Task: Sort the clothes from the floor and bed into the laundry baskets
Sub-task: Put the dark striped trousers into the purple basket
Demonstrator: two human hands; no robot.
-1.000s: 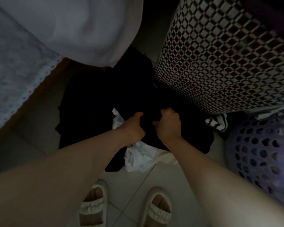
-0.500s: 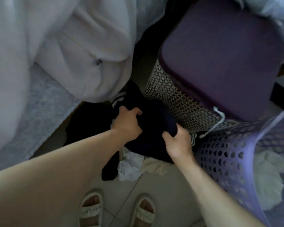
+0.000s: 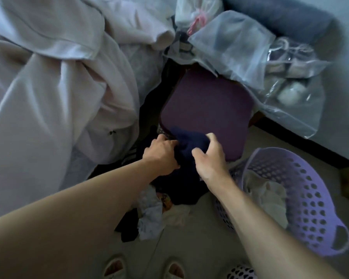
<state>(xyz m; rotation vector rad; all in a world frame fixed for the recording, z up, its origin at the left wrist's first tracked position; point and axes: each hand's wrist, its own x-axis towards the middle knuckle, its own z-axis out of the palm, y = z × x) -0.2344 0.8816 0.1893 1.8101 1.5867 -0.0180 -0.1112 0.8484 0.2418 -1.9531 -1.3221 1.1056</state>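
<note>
My left hand [image 3: 162, 155] and my right hand [image 3: 209, 158] both grip a dark navy garment [image 3: 189, 147], lifted against the front edge of the tall lattice hamper with a purple lid [image 3: 208, 109]. The garment's lower part hangs down to a floor pile of clothes: a white piece [image 3: 151, 216], a cream piece [image 3: 177, 215] and dark pieces [image 3: 129, 226]. A lilac perforated basket [image 3: 314, 206] stands at the right with pale clothes [image 3: 268, 200] inside.
The bed with a rumpled pale blanket [image 3: 54, 87] fills the left. Plastic bags [image 3: 240, 43] with items lie behind the hamper. My sandalled feet [image 3: 145, 267] stand on the tile floor. Another perforated basket rim [image 3: 242, 272] shows at the bottom edge.
Both hands have lifted the navy garment from the floor pile up to the hamper's lid. The view has tilted upward, revealing the bed, bags and lilac basket.
</note>
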